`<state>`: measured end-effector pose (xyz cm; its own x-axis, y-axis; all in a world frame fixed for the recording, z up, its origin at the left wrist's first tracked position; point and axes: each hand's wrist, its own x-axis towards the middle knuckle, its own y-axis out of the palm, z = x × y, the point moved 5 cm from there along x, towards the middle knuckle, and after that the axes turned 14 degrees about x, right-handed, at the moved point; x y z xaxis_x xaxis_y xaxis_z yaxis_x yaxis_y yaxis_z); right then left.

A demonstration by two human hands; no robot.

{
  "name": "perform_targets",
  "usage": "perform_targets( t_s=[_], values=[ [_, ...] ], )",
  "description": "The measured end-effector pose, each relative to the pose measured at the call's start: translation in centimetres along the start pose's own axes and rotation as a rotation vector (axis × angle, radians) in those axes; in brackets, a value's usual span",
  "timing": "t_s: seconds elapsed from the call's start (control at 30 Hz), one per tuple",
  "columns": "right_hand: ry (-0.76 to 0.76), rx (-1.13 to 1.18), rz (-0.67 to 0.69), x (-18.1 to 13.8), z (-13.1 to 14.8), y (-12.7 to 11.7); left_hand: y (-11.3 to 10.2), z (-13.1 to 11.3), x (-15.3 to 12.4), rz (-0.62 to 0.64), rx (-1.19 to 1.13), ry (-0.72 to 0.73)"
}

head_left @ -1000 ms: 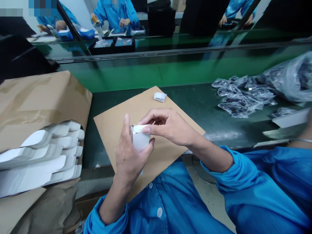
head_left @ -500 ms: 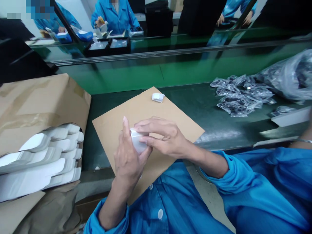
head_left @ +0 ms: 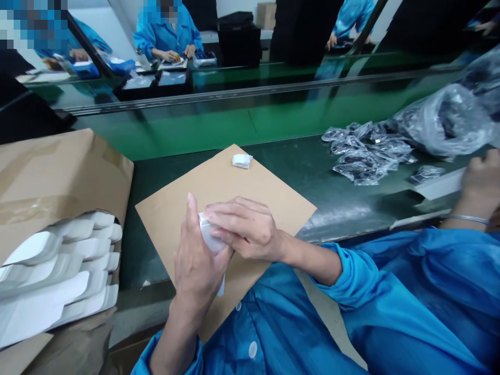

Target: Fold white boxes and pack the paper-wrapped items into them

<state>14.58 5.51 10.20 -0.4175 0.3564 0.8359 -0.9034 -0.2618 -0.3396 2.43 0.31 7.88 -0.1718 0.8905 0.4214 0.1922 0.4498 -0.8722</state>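
Observation:
A white paper box [head_left: 211, 238] is held between both hands above a sheet of brown cardboard [head_left: 269, 192]. My left hand [head_left: 198, 265] wraps around the box, its thumb on the near side and a finger pointing up. Over the top of the box, the fingers and thumb of my right hand [head_left: 248, 228] pinch its end. Most of the box is hidden by the hands; a sliver of white shows below my left hand. Near the sheet's far corner lies a small white wrapped piece [head_left: 241, 161].
At left, an open carton [head_left: 58, 166] holds stacked flat white box blanks [head_left: 74, 291]. Several clear-bagged dark parts [head_left: 363, 153] and a large plastic bag [head_left: 441, 122] lie at right. A neighbour's hand [head_left: 484, 179] is by a white box at far right. Co-workers sit beyond the green divider [head_left: 219, 127].
My right hand's fingers have closed further over the box's end. The view has shifted slightly right. The neighbour's hand has come into view at right.

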Motion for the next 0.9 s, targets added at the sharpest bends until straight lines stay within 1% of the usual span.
perform_targets(
  t_s=[0.03,0.13,0.2,0.3,0.4,0.43,0.5,0.53,0.57,0.6,0.67,0.7,0.73,0.77,0.8,0.83,0.87,0.9],
  values=[
    [-0.024,-0.05,0.008,-0.1,0.1,0.0,0.0,-0.1,0.0,0.002,-0.013,0.01],
    [-0.054,-0.149,0.096,-0.8,0.0,0.5,0.4,-0.1,-0.2,0.037,-0.046,0.035],
    [0.009,-0.105,0.14,-1.2,-0.4,0.7,0.8,0.1,-0.2,0.067,-0.069,0.0],
    [0.202,0.118,0.135,-1.3,-1.4,0.8,1.5,0.6,0.1,0.105,-0.141,-0.076],
    [0.444,0.336,0.103,-0.6,-3.5,0.8,2.4,1.2,0.8,0.156,-0.32,-0.107],
    [0.523,0.391,0.128,-0.1,-4.5,0.9,3.0,1.4,1.1,0.179,-0.418,-0.129],
    [0.651,0.428,0.239,0.8,-7.2,0.9,4.4,2.4,1.5,0.211,-0.637,-0.232],
    [0.697,0.356,0.305,1.2,-9.0,0.7,5.3,3.1,1.7,0.209,-0.733,-0.308],
    [0.735,0.228,0.357,1.5,-10.9,0.3,6.2,3.8,1.8,0.197,-0.787,-0.385],
    [0.77,0.057,0.381,1.8,-13.0,-0.4,7.0,4.6,1.9,0.177,-0.796,-0.454],
    [0.826,-0.24,0.384,1.9,-16.5,-1.8,8.1,6.1,2.0,0.134,-0.732,-0.544],
    [0.843,-0.317,0.384,1.9,-17.8,-2.4,8.2,6.9,1.9,0.115,-0.668,-0.563],
    [0.853,-0.341,0.391,1.7,-18.7,-2.8,8.0,7.6,1.9,0.096,-0.577,-0.559],
    [0.857,-0.333,0.405,1.4,-19.2,-3.0,7.5,8.3,1.8,0.079,-0.468,-0.523],
    [0.855,-0.32,0.43,1.1,-19.4,-3.1,6.8,8.7,1.7,0.076,-0.354,-0.436],
    [0.853,-0.297,0.46,0.7,-19.3,-3.1,6.1,8.7,1.6,0.1,-0.24,-0.29],
    [0.85,-0.268,0.497,0.2,-19.0,-2.9,5.5,8.3,1.4,0.155,-0.137,-0.097],
    [0.846,-0.242,0.536,-0.3,-18.6,-2.8,5.1,7.7,1.1,0.236,-0.06,0.118]
  ],
)
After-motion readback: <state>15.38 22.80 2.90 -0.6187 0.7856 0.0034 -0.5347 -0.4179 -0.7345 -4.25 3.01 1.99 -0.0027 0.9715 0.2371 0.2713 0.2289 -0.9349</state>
